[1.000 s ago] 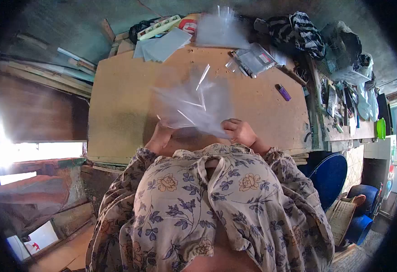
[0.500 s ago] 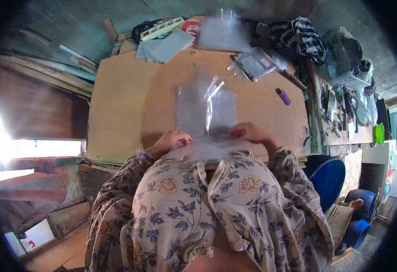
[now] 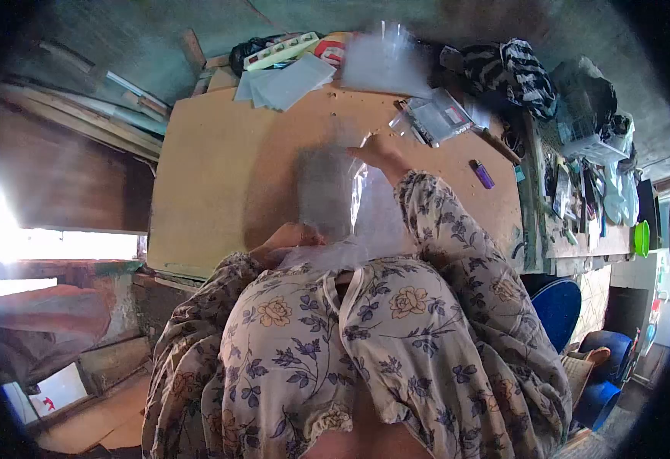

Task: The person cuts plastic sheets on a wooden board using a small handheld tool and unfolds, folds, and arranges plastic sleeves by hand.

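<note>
A clear plastic sheet (image 3: 326,187) lies on the brown table in front of me, with a shiny fold running down its middle. Its near end is bunched against my floral shirt. My left hand (image 3: 290,236) is closed on the plastic at this near end, fingertips pinched together. Farther out, my right hand (image 3: 381,155) reaches over the far part of the sheet beside the glossy fold. Its fingers are stretched out to the left, partly apart, touching or just above the plastic; which of these I cannot tell.
Translucent sheets (image 3: 293,83) lie fanned out at the back of the table (image 3: 205,168), beside a pile of clear plastic (image 3: 384,65). To the right are a printed plastic packet (image 3: 436,116) and a purple lighter (image 3: 482,174). A side shelf (image 3: 580,243) holds clutter.
My right hand has let go of the near end of the plastic and moved forward to its far part. My left hand stays at the near end.
</note>
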A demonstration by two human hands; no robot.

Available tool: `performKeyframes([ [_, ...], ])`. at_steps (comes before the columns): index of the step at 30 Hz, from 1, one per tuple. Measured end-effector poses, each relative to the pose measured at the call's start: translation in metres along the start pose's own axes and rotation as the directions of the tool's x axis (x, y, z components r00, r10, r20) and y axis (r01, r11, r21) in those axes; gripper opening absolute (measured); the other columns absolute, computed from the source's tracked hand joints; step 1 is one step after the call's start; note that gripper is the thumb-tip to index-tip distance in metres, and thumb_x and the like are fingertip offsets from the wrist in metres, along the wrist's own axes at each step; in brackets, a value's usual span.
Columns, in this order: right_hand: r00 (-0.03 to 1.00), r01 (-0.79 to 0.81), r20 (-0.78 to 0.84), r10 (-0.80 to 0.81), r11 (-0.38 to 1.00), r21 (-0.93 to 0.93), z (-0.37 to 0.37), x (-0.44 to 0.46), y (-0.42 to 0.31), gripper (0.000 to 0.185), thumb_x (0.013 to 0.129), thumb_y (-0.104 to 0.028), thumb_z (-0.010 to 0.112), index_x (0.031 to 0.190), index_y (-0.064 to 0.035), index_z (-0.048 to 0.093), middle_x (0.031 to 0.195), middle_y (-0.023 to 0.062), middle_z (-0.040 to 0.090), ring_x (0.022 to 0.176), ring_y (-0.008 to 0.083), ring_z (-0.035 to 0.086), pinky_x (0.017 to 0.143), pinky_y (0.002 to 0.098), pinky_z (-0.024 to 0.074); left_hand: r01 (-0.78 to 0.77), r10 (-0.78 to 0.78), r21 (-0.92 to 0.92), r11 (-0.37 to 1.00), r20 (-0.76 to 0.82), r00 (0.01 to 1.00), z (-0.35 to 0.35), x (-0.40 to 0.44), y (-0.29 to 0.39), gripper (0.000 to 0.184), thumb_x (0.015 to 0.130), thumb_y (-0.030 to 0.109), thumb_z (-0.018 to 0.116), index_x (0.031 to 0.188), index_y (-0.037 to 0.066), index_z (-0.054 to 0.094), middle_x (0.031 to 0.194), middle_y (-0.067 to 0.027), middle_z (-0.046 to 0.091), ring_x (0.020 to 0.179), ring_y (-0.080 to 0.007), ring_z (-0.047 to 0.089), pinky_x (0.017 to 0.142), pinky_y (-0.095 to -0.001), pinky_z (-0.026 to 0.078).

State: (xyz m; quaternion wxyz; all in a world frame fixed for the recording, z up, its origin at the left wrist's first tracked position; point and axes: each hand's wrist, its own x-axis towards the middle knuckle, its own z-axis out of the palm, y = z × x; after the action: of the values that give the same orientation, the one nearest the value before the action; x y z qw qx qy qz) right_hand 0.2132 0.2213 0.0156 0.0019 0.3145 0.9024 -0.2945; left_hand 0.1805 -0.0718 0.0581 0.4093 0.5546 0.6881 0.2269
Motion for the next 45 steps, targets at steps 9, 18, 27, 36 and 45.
performKeyframes([
  [9,0.899,-0.015,0.191,-0.394,0.408,0.913,-0.043,-0.027,-0.018,0.008,0.073,0.0,0.059,0.071,-0.0032,0.052,0.08,0.0154,0.062,0.082,0.0215,0.06,0.067,0.0297,0.0489,0.034,-0.034,-0.204,0.978,0.005,0.999,0.002,-0.005,-0.003,0.027,0.072,0.027,0.061,0.089,0.006,0.063,0.086,-0.0085,0.063,0.079,-0.0159,0.06,0.071,-0.0265,0.046],
  [18,0.977,0.093,0.098,-0.19,0.788,0.609,-0.023,-0.023,0.004,0.043,0.072,-0.017,0.066,0.104,0.0037,0.047,0.08,0.0129,0.062,0.069,0.019,0.061,0.059,0.0285,0.048,-0.072,0.064,-0.147,0.987,-0.058,0.996,0.011,0.003,-0.014,0.023,0.073,0.025,0.06,0.088,0.007,0.062,0.081,-0.0066,0.062,0.074,-0.016,0.059,0.067,-0.0265,0.045],
  [27,0.821,0.569,-0.123,-0.557,0.782,0.253,-0.045,-0.108,0.061,0.035,0.071,0.002,0.047,0.106,-0.002,0.051,0.088,0.0135,0.059,0.08,0.0254,0.058,0.071,0.0329,0.0458,0.019,0.016,-0.422,0.906,0.079,0.997,0.014,0.006,-0.038,0.021,0.078,0.013,0.058,0.095,0.002,0.056,0.088,-0.0008,0.055,0.081,-0.0084,0.05,0.073,-0.0213,0.041],
  [36,0.923,-0.357,0.382,-0.043,0.273,0.893,-0.038,-0.246,0.054,0.04,0.078,-0.007,0.057,0.116,-0.0012,0.044,0.115,0.0111,0.05,0.101,0.0194,0.049,0.087,0.0318,0.0382,-0.04,0.029,-0.458,0.888,-0.03,0.999,-0.003,-0.011,-0.003,0.013,0.077,0.014,0.059,0.085,0.004,0.059,0.079,-0.0011,0.058,0.071,-0.0087,0.051,0.064,-0.0232,0.043],
  [45,0.985,0.051,0.102,-0.142,0.791,0.609,-0.027,-0.189,0.044,0.019,0.077,-0.01,0.06,0.092,0.0011,0.057,0.084,0.0084,0.061,0.069,0.0148,0.057,0.066,0.0291,0.0466,-0.131,0.099,-0.055,0.99,-0.391,0.915,-0.01,0.004,0.007,0.032,0.079,0.019,0.056,0.105,-0.001,0.054,0.088,-0.0075,0.061,0.081,-0.0148,0.056,0.075,-0.027,0.045],
])
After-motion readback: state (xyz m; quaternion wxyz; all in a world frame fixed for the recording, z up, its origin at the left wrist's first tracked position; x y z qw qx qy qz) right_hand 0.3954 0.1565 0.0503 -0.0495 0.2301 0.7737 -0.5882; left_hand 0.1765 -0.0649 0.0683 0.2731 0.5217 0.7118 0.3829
